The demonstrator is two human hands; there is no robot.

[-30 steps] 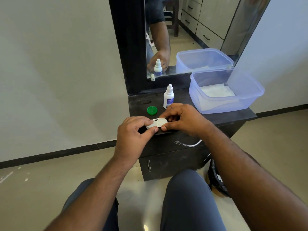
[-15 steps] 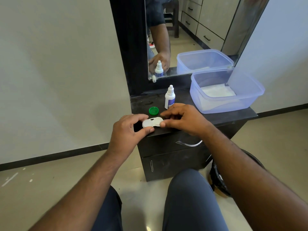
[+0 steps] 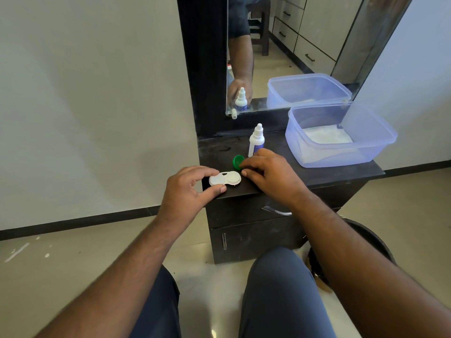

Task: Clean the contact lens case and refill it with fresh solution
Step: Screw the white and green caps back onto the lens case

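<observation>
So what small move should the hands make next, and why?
Probably the right hand should pinch the green cap and bring it over the white lens case. Its fingertips are already at the cap, the case lies flat on the dark cabinet top, and the left hand steadies its left end. Whether the wells are filled cannot be seen.

Our one head view, wide-angle, looking forward and down, close over the dark worktop (image 3: pixel 305 172), facing the mirror (image 3: pixel 292 57), our knees below.

Left hand (image 3: pixel 189 189) pinching, right hand (image 3: pixel 271 174) curled, both forearms extended
</observation>
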